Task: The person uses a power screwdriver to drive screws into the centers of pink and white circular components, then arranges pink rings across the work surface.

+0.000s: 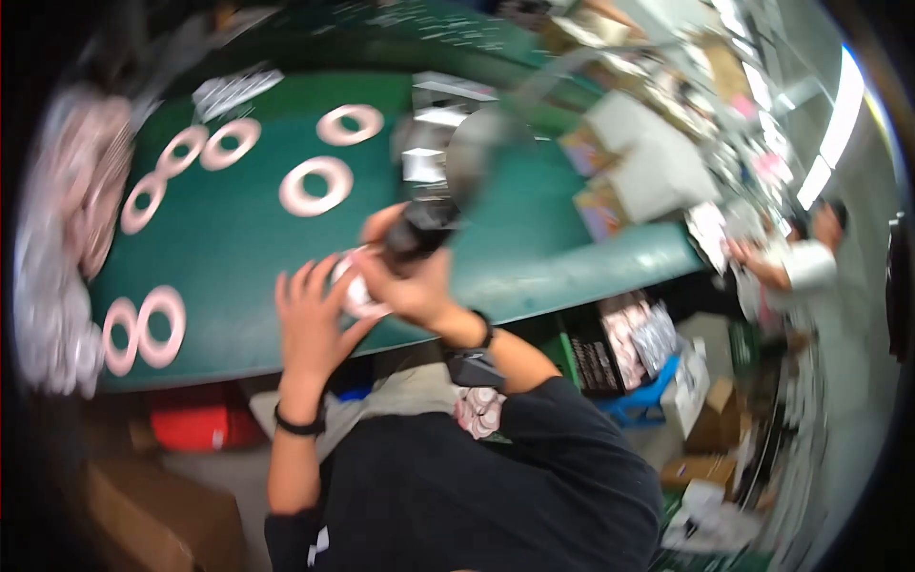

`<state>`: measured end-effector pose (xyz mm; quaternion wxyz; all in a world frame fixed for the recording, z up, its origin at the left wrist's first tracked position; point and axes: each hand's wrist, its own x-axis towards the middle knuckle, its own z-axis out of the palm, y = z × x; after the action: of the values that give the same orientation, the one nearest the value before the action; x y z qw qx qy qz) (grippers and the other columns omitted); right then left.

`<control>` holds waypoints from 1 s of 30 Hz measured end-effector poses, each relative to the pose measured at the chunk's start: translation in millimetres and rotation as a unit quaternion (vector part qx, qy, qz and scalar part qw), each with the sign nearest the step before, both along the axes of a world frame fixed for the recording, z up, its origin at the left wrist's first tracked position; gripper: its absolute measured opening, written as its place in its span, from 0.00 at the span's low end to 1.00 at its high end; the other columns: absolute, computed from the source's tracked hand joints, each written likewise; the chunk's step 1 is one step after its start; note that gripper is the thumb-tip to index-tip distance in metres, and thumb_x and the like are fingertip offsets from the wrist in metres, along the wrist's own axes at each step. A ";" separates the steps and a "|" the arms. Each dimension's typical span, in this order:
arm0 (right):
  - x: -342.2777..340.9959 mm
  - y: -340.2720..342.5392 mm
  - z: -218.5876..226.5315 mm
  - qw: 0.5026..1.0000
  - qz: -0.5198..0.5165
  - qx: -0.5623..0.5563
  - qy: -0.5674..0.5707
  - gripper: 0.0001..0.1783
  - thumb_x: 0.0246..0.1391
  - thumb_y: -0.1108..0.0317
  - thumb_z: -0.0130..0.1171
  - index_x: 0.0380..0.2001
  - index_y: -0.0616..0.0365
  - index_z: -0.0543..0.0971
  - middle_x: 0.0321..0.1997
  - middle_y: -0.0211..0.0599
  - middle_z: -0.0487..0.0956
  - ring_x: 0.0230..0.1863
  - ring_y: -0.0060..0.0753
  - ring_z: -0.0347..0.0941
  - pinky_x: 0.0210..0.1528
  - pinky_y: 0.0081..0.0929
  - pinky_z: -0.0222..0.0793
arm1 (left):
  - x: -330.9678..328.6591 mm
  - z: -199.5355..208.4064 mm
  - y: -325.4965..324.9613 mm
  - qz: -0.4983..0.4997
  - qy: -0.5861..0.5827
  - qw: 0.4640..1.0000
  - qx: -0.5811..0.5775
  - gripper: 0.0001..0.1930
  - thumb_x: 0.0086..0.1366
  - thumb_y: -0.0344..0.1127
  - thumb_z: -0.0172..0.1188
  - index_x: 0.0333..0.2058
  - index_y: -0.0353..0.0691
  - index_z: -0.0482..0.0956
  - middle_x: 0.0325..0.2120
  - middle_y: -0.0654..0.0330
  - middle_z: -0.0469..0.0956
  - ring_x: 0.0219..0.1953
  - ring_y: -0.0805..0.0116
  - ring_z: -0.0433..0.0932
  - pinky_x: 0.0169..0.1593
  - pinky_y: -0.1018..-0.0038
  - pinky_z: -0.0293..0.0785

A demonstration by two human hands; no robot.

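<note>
My right hand point(416, 286) is closed round the dark lower end of a black hand-held tool point(421, 229). A greyish round part stands out at the tool's upper right; motion blur hides its exact kind. Under the tool, a pink-and-white ring point(355, 291) lies near the front edge of the green table point(400, 334), partly covered by both hands. My left hand point(316, 310) is spread, fingers and thumb apart, beside that ring's left side and seemingly touching it. Farther off on the table lie several flat pink rings, the nearest being one ring point(315, 186) beyond my left hand.
Clear-wrapped pink stacks point(81, 191) line the table's left end. A small plastic-wrapped packet point(236, 92) lies at the back. White boxes point(658, 176) stand at the right. Below are a red bin point(202, 427) and a blue stool point(648, 391). Another person point(810, 262) stands far right.
</note>
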<state>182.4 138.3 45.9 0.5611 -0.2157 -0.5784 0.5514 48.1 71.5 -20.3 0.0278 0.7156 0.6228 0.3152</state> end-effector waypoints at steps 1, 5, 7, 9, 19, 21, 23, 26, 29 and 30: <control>0.2 -0.4 10.0 0.999 0.035 -0.035 0.003 0.17 0.52 0.82 0.66 0.42 0.60 0.72 0.29 0.27 0.75 0.24 0.15 0.69 0.25 0.18 0.64 | -5.3 -5.6 -5.0 -0.033 0.015 0.999 -0.008 0.34 0.51 0.52 0.72 0.56 0.48 0.76 0.59 0.54 0.69 0.63 0.48 0.64 0.68 0.42 0.52; 53.6 8.0 45.8 1.000 -0.001 -0.025 -0.004 0.17 0.51 0.78 0.70 0.40 0.60 0.73 0.24 0.27 0.77 0.20 0.14 0.69 0.21 0.18 0.63 | 10.0 -0.8 -16.4 -0.131 0.072 0.989 -0.019 0.33 0.52 0.50 0.71 0.56 0.46 0.75 0.60 0.52 0.68 0.64 0.48 0.64 0.68 0.41 0.50; 76.0 12.7 58.5 1.000 -0.029 -0.006 -0.006 0.17 0.50 0.77 0.71 0.40 0.60 0.74 0.23 0.27 0.77 0.18 0.14 0.69 0.20 0.17 0.62 | 45.5 9.5 -23.3 -0.207 0.072 0.975 -0.044 0.34 0.52 0.51 0.71 0.57 0.46 0.75 0.62 0.52 0.67 0.65 0.50 0.64 0.68 0.40 0.50; 105.6 25.9 73.7 0.988 -0.115 0.038 -0.098 0.20 0.49 0.72 0.73 0.42 0.61 0.74 0.23 0.28 0.78 0.20 0.17 0.71 0.22 0.19 0.64 | 82.1 8.4 -23.7 -0.349 0.063 0.934 -0.043 0.36 0.53 0.53 0.71 0.58 0.46 0.74 0.64 0.51 0.65 0.65 0.49 0.64 0.68 0.39 0.51; 150.9 103.5 4.9 0.877 -0.236 0.132 -0.397 0.28 0.45 0.62 0.73 0.48 0.60 0.75 0.42 0.52 0.83 0.42 0.53 0.82 0.45 0.40 0.77 | -11.2 31.5 -48.0 -0.112 -0.069 0.991 -0.017 0.27 0.55 0.42 0.69 0.53 0.40 0.77 0.62 0.48 0.68 0.63 0.45 0.66 0.67 0.54 0.59; 151.9 107.9 1.9 0.849 -0.276 0.160 -0.421 0.30 0.45 0.61 0.73 0.51 0.60 0.76 0.42 0.48 0.83 0.42 0.44 0.83 0.43 0.37 0.77 | -63.6 25.5 -62.7 0.067 -0.112 0.991 -0.002 0.25 0.57 0.38 0.68 0.54 0.40 0.77 0.61 0.48 0.68 0.63 0.46 0.66 0.66 0.56 0.61; 149.9 113.9 -1.4 0.834 -0.319 0.162 -0.421 0.29 0.46 0.63 0.73 0.51 0.60 0.77 0.42 0.47 0.83 0.41 0.42 0.82 0.43 0.35 0.77 | -125.9 10.5 -73.6 0.227 -0.027 0.971 0.072 0.26 0.57 0.41 0.69 0.53 0.40 0.77 0.60 0.48 0.68 0.62 0.44 0.65 0.65 0.56 0.60; 158.8 119.9 -7.1 0.759 -0.393 0.279 -0.438 0.27 0.46 0.67 0.72 0.50 0.62 0.76 0.45 0.48 0.77 0.46 0.44 0.74 0.50 0.35 0.70 | -190.2 8.6 -83.9 0.354 0.041 0.933 0.055 0.29 0.59 0.45 0.68 0.58 0.45 0.75 0.62 0.47 0.66 0.65 0.44 0.62 0.67 0.52 0.57; 131.6 84.6 31.8 0.657 -0.475 0.368 -0.455 0.27 0.46 0.69 0.70 0.50 0.63 0.75 0.49 0.48 0.75 0.49 0.48 0.71 0.54 0.37 0.67 | -204.4 1.4 -108.0 0.413 0.074 0.907 -0.041 0.32 0.58 0.50 0.68 0.61 0.49 0.73 0.65 0.47 0.63 0.68 0.43 0.59 0.69 0.48 0.51; 121.9 71.5 39.8 0.752 -0.381 0.363 -0.397 0.28 0.46 0.69 0.70 0.51 0.62 0.74 0.51 0.48 0.74 0.50 0.50 0.71 0.54 0.40 0.67 | -205.5 1.0 -109.7 0.410 0.068 0.903 -0.108 0.34 0.58 0.53 0.67 0.62 0.51 0.72 0.67 0.47 0.61 0.70 0.43 0.56 0.70 0.45 0.48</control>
<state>304.3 209.8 85.7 0.4807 -0.3982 -0.7754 -0.0949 -157.4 -38.2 -19.3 -0.0692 0.4089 0.8919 0.1803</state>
